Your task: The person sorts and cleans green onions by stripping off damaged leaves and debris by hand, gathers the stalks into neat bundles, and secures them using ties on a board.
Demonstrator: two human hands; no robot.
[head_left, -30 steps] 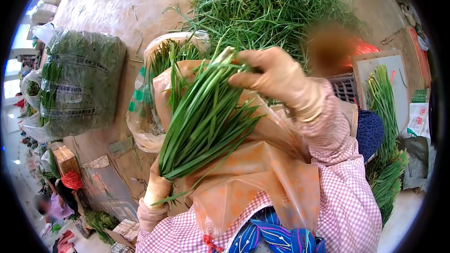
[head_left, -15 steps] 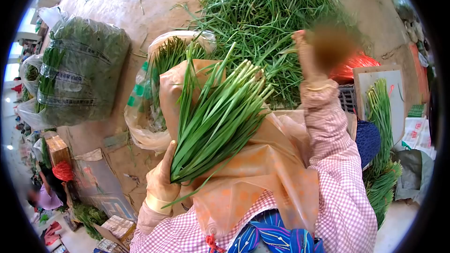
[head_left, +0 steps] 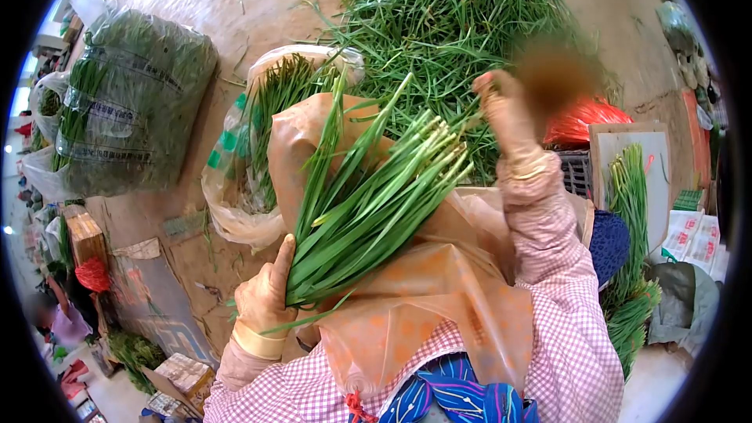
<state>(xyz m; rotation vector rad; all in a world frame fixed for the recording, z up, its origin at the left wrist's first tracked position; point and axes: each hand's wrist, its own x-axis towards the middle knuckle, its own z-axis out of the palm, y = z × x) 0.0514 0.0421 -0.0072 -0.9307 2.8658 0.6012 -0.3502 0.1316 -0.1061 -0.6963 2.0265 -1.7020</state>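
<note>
A thick bunch of garlic chives (head_left: 368, 211) slants across my lap, cut pale ends toward the upper right. My left hand (head_left: 266, 294) is closed around its leafy lower end, thumb up along the leaves. My right hand (head_left: 505, 110) is raised at the near edge of a large loose heap of garlic chives (head_left: 454, 16), above and right of the bunch's cut ends and apart from them. Its fingers are bent together; whatever they pinch is too small to make out. An orange-tinted plastic apron (head_left: 423, 282) covers my lap under the bunch.
An open plastic bag of chives (head_left: 274, 110) stands just beyond the bunch. A large packed bag (head_left: 141, 110) sits at left. To the right are a red plastic bag (head_left: 587, 121), a dark crate (head_left: 576, 172) and chives on a white board (head_left: 628, 188). A person (head_left: 70, 321) is far left.
My right hand has moved slightly left and down, toward the bunch. The bunch's cut ends have shifted a little right and down, with my left hand still holding it.
</note>
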